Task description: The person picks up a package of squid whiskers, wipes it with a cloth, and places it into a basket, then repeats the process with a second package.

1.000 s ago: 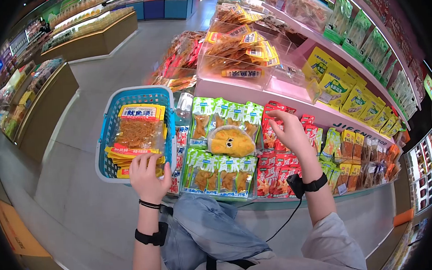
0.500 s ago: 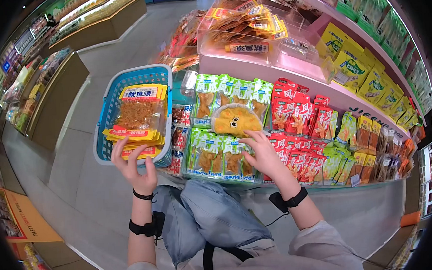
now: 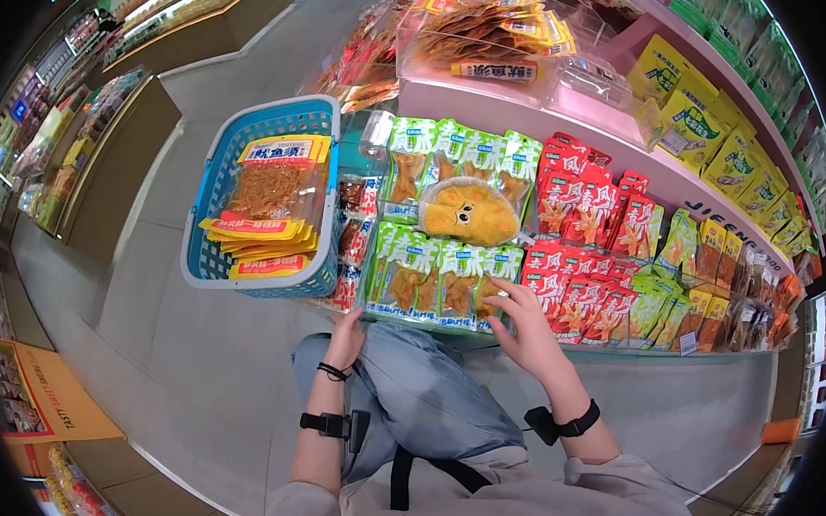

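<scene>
My left hand (image 3: pixel 346 339) is at the front edge of the display, below the dark red packets (image 3: pixel 353 238); its fingertips are partly hidden, so its grip is unclear. My right hand (image 3: pixel 523 325) has its fingers apart over the lower green-and-white snack packs (image 3: pixel 417 275), near the red packs (image 3: pixel 585 290). A yellow plush pouch with a face (image 3: pixel 470 212) lies on the green packs, above my right hand. To the left, a blue basket (image 3: pixel 204 219) holds a stack of yellow-labelled clear packets (image 3: pixel 271 186).
A clear bin (image 3: pixel 485 41) of dried snack packets stands behind the display. Yellow bags (image 3: pixel 697 113) line the pink shelf (image 3: pixel 556 121) at the right. Grey floor (image 3: pixel 140 284) lies left of the basket; an orange sign (image 3: pixel 52 389) is at lower left.
My left hand has moved from the basket's front rim to the display's front edge. My right hand has drawn down and away from the plush pouch. The view has shifted slightly.
</scene>
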The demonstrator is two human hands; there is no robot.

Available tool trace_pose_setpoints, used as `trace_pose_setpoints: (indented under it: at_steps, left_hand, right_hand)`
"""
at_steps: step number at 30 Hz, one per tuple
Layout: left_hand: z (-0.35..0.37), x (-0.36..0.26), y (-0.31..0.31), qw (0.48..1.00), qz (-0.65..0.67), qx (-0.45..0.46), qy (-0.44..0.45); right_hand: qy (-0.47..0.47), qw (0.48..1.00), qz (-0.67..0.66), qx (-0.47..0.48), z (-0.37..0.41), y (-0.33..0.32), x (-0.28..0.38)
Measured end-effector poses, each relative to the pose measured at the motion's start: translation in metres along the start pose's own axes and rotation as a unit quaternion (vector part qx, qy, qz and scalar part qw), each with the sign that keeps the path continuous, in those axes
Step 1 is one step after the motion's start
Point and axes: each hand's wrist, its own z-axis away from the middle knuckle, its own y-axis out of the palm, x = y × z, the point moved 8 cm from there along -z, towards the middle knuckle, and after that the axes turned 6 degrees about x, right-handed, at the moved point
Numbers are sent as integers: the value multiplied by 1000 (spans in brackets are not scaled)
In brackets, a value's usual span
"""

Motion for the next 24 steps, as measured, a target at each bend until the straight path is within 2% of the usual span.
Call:
trace_pose_setpoints:
  at_steps: [2, 3, 4, 6, 7, 10, 14, 15, 16, 18, 19, 21, 22, 24]
  left_hand:
    - [9, 1, -15, 1000, 5, 5, 16]
    - [8, 3, -19, 997, 74, 34, 20]
    - [6, 10, -25, 997, 72, 36, 18]
    - [2, 6, -11, 968, 231, 67, 71]
    - [5, 5, -4, 961, 260, 66, 75]
    - [3, 8, -6, 950, 272, 75, 135]
    - [27, 6, -9, 991, 120, 38, 46]
    - [27, 15, -21, 997, 21, 63, 33]
    - [28, 22, -39, 993, -80, 89, 20]
    - [36, 36, -84, 942, -282, 127, -129]
    - [43, 27, -99, 930, -308, 117, -161]
    - [54, -25, -138, 968, -212, -41, -128]
    - [67, -60, -154, 980, -122, -136, -77]
    - [102, -128, -173, 960, 41, -272, 47]
  right_hand:
    - [32, 999, -31, 3, 6, 0, -6]
    - [39, 999, -35, 9, 6, 1, -7]
    - [41, 998, -35, 7, 6, 2, -6]
    - [32, 999, 7, 27, -1, 8, 0]
    - [30, 999, 12, 27, -10, 8, 2]
    - [13, 999, -7, 45, -39, 15, 19]
    - [-63, 995, 59, 41, -119, -25, 70]
    - [-84, 992, 87, 31, -143, -41, 84]
    - [-99, 988, 121, 14, -167, -60, 99]
    - [-94, 981, 169, -13, -209, -94, 115]
    - [-67, 979, 189, -24, -226, -110, 118]
    - [-12, 974, 224, -28, -252, -136, 120]
    - [10, 971, 237, -27, -262, -148, 121]
    - [37, 969, 242, -16, -286, -173, 124]
